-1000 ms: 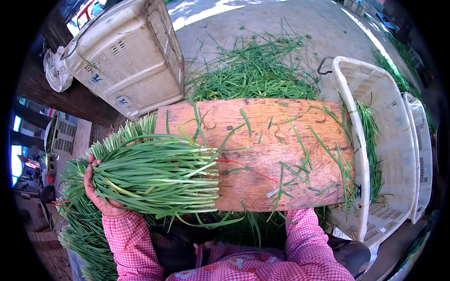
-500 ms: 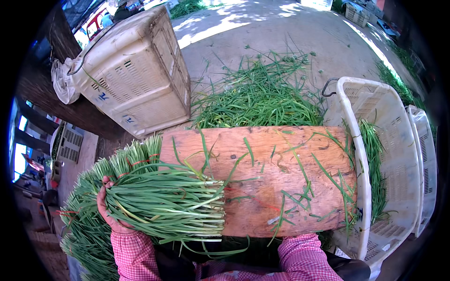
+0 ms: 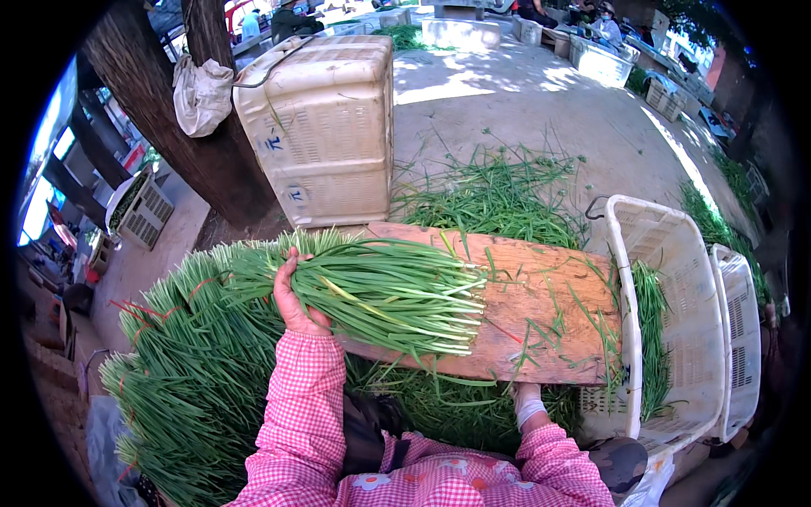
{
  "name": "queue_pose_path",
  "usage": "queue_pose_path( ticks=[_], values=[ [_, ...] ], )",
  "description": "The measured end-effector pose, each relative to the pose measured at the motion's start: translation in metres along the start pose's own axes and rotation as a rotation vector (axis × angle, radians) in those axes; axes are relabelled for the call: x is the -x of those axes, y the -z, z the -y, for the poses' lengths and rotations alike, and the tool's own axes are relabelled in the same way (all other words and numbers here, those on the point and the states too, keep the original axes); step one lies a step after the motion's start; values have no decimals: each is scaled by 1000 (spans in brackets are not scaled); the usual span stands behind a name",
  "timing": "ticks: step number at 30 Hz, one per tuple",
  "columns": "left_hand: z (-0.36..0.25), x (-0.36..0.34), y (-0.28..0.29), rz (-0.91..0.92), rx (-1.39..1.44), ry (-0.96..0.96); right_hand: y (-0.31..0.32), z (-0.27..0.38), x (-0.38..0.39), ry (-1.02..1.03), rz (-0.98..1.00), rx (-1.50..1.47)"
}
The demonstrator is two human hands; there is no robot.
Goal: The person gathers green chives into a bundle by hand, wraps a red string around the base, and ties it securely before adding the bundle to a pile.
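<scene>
My left hand [image 3: 297, 297] is closed round the leafy left part of a loose bunch of green chives [image 3: 397, 296], whose pale cut ends point right. The bunch lies over the left portion of a wooden board [image 3: 557, 287] scattered with loose leaves. My right hand [image 3: 530, 406], with a white wrap at the wrist, is at the board's front edge, its fingers hidden beneath it. Many chive bundles [image 3: 186, 389], some with red ties showing, are heaped to my left and behind the held bunch.
Beyond the board lies a loose leaf pile [image 3: 498, 194]. White plastic crates [image 3: 676, 329] stand right, chives inside one; an upended crate [image 3: 312, 127] stands back left beside tree trunks [image 3: 152, 118] and a white sack [image 3: 203, 93]. People [image 3: 604, 29] sit in the background.
The view has tilted up, showing more background. My left hand and the bunch appear higher and further right in the picture. My right hand and wrist now show below the board.
</scene>
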State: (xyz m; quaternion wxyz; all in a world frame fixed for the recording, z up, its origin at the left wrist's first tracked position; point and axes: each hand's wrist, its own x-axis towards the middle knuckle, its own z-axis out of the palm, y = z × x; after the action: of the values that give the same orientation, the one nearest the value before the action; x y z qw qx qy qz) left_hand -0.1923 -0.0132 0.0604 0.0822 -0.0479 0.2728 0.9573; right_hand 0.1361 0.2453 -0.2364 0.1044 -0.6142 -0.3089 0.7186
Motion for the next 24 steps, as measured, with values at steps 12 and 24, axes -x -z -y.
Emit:
queue_pose_path(
  ticks=[12,24],
  values=[
    [12,42,-24,562,93,158,-46,84,233,306,546,471],
    [55,56,-39,570,13,323,-80,107,219,777,234,-2]
  ],
)
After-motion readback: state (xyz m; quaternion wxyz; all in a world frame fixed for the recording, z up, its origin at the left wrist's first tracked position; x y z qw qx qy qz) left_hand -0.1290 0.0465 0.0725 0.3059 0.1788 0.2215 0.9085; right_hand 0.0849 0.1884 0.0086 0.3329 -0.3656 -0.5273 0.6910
